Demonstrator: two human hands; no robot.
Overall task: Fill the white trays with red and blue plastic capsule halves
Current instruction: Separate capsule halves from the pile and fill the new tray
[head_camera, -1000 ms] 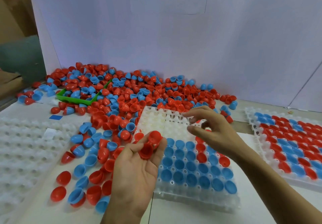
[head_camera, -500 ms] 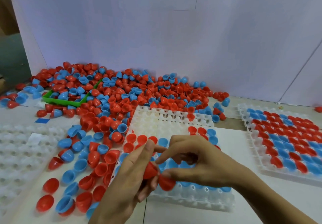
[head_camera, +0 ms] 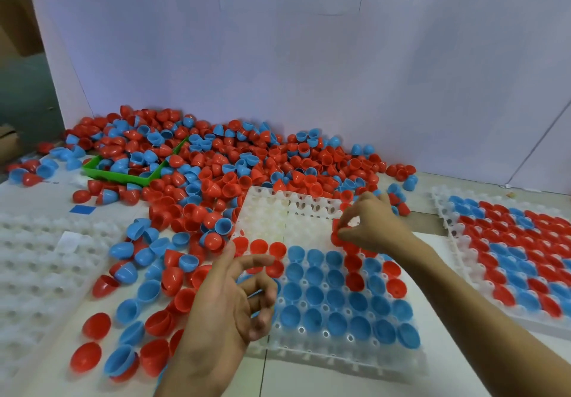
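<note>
Pinching red capsule half (head_camera: 337, 237), right hand (head_camera: 372, 226) over middle tray (head_camera: 312, 230); left hand (head_camera: 222, 310) loosely curled, empty, at tray's near-left edge.

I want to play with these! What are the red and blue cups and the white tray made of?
Red cups and blue cups: probably thin hard plastic, smooth and a bit glossy; the rims look thin.
White tray: seemingly milky, half see-through plastic, moulded into rows of round pockets.
</note>
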